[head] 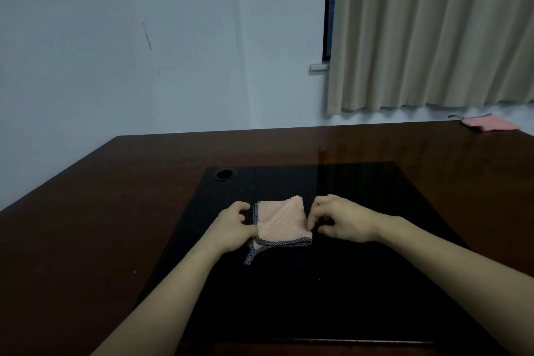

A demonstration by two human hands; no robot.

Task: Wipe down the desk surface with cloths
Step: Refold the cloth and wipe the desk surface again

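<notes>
Desk (pixel 86 211), dark wood, with a black mat (pixel 346 283) set in its near middle; a round hole (pixel 224 174) at the mat's far left corner; left hand (pixel 232 227) on the mat, fingers curled, thumb and fingers pinching the left edge of the cloth (pixel 281 221); cloth is pink with a dark trimmed border, folded into a rough square, lying flat on the mat's middle, one trim tail trailing off its near left corner; right hand (pixel 342 218) fingers curled, fingertips nipping the cloth's right edge near its near right corner; both forearms bare, reaching in from the near edge; second cloth (pixel 489 124), also pink, lies at the desk's far right corner, well apart from the hands; wall and curtain (pixel 433 32) behind. Step in hand, as I judge: folding or squaring up the cloth into a pad, wiping itself not yet begun. Next move calls for one hand flattening onto the pad and pressing it down, then sweeping strokes across mat and wood; loose trim tail could drag or unfold the pad. No brands, labels or writing readable anywhere.
</notes>
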